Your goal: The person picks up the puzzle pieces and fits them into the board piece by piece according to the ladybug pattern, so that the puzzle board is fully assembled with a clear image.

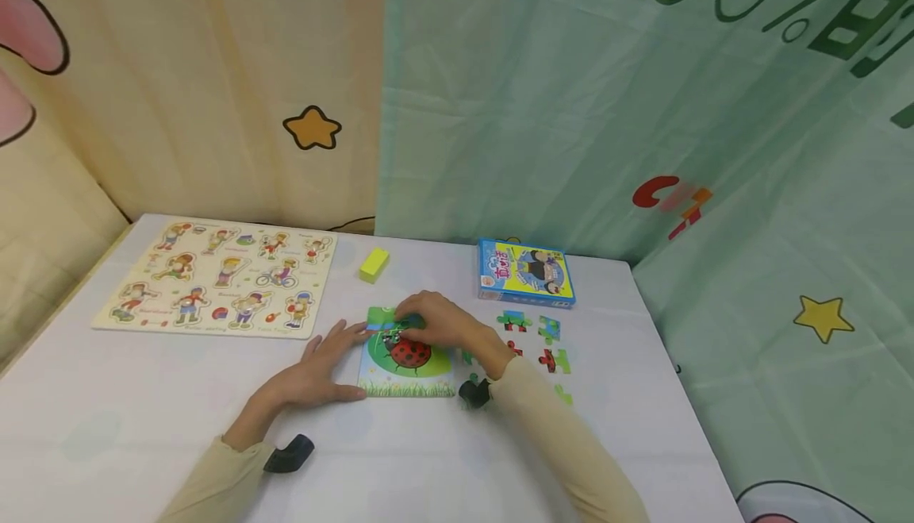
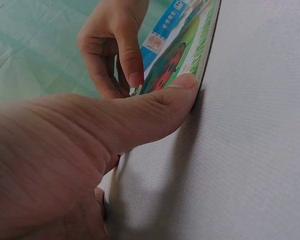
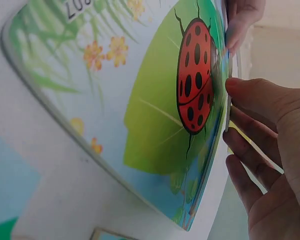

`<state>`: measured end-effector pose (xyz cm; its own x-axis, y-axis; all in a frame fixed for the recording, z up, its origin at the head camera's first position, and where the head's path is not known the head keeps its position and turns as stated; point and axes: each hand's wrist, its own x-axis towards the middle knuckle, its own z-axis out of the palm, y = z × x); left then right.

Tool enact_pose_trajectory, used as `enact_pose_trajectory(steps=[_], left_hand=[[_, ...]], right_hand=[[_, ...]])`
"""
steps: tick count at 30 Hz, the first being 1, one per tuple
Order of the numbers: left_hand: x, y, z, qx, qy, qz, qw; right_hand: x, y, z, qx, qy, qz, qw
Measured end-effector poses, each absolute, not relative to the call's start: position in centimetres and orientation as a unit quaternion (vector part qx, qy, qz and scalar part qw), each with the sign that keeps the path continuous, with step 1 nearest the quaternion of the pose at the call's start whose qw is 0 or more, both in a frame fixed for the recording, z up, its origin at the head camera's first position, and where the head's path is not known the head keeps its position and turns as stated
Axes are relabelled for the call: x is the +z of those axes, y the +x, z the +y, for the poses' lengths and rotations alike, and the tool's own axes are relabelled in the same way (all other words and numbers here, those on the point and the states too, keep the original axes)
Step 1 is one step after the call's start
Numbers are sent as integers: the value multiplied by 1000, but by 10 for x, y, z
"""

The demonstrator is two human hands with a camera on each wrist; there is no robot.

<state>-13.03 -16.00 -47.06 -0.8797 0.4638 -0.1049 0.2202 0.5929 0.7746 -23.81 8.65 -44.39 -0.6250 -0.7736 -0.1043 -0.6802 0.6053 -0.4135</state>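
Observation:
A ladybug jigsaw board (image 1: 435, 378) lies on the white table, with a red spotted ladybug (image 3: 194, 75) on a green leaf. At its far edge my right hand (image 1: 444, 323) pinches a thin puzzle piece (image 3: 228, 116) between thumb and fingers; the hand largely covers the piece's picture. My left hand (image 1: 317, 374) lies along the board's left side, fingers extended to its upper left part. In the left wrist view, the left thumb (image 2: 165, 102) rests against the board's near corner.
Several loose jigsaw pieces (image 1: 555, 360) lie right of the board. A blue and yellow box (image 1: 526, 273) sits behind them. Toward the back stands a yellow block (image 1: 374, 265). At the left is a wooden board with sports figures (image 1: 221, 277). Curtains (image 1: 500, 110) hang behind the table.

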Motion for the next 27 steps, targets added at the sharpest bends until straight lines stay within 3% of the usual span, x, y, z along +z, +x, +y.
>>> enact_pose_trajectory(steps=[27], left_hand=[[-472, -129, -161, 408, 202, 883, 115]], right_hand=[[-443, -234, 69, -100, -397, 903, 131]])
